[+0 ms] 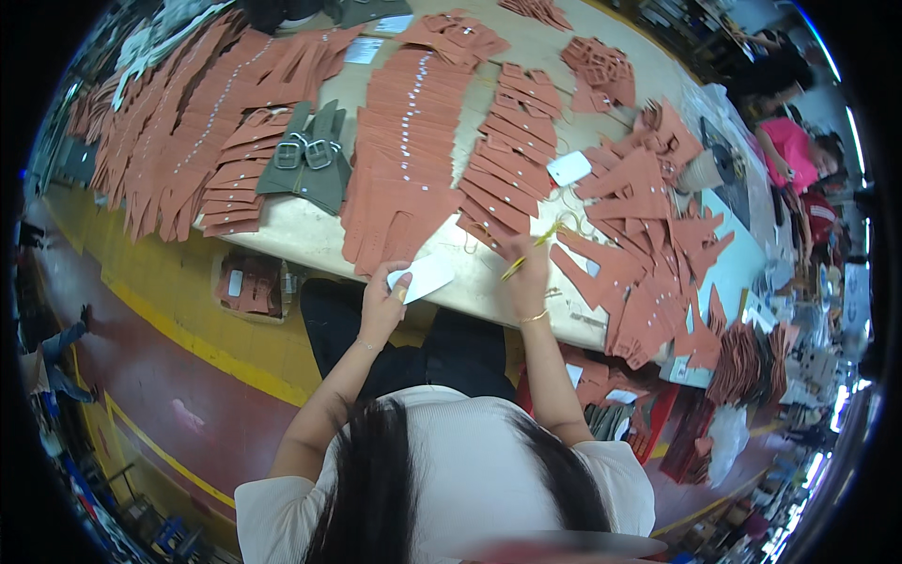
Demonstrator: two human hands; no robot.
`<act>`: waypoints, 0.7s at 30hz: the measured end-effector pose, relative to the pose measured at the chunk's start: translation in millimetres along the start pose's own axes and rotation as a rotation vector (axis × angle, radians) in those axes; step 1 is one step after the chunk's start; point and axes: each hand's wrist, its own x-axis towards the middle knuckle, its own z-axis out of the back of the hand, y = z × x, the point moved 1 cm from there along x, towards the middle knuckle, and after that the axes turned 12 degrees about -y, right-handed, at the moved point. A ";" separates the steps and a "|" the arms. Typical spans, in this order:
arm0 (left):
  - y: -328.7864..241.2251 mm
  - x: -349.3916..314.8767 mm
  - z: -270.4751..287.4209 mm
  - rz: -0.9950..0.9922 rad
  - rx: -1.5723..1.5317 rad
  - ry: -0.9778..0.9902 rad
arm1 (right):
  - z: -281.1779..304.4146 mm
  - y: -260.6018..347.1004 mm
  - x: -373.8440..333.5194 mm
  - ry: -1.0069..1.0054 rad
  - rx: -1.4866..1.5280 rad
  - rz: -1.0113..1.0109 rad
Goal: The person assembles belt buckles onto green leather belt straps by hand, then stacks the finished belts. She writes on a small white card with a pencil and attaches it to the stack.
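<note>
My left hand (383, 299) pinches a blank-looking white card (428, 275) at the table's near edge, thumb on top. To the right, my right hand (529, 282) is closed around a slim yellow tool (513, 270), slanting from lower left to upper right; blur hides its exact kind. Just beyond the card lies a long overlapping row of reddish-brown leather pieces (406, 150), marked with small white labels. Past my right hand is a shorter stack of similar pieces (507, 160), with a white tag (569, 168) beside it.
Dark green buckled straps (305, 155) lie at the left between rows of brown pieces. Loose cut pieces (648, 244) heap at the right, near a thread cone (705, 169). Below the table stands a box (252, 286) of brown pieces. A person in pink (787, 155) is at far right.
</note>
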 end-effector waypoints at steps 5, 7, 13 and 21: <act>8.3 -13.1 -27.5 0.074 -0.166 0.063 | 45.7 -22.7 38.1 -0.319 0.138 -0.303; 11.4 -16.0 -30.2 0.168 -0.206 0.107 | 48.8 -20.1 37.5 -0.337 0.421 -0.447; 23.4 -28.9 -16.4 0.314 -0.198 0.015 | -11.6 20.5 -16.1 0.163 0.701 -0.665; 36.9 -29.3 -19.1 0.259 -0.207 -0.030 | -66.2 27.2 -40.0 0.338 0.595 -0.561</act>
